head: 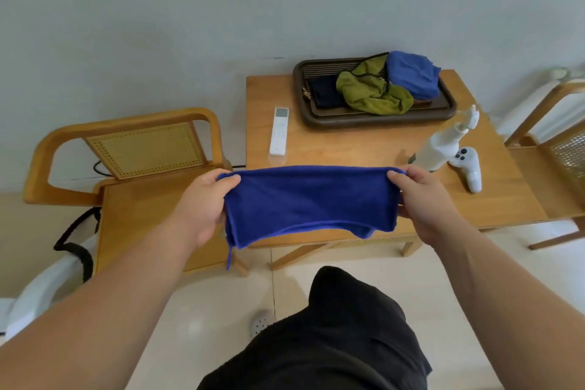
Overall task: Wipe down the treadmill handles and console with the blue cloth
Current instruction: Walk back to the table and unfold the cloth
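Prep step, we judge: no wiping yet. Left hand [202, 203] and right hand [424, 199] each pinch top corner of blue cloth [311, 203], thumbs in front, fingers curled behind. Cloth hangs stretched between both sets of fingers, above near edge of counter [364, 149]. Spray bottle [440, 149] sits just beyond right fingers. Next we must locate treadmill and carry cloth there. Treadmill out of view; fingers behind cloth hidden; fold layers unclear.

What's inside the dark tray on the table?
In the tray lie a crumpled green cloth, a folded blue cloth at its right end, and a flat dark item at its left. Whatever sits beneath the cloths is covered.
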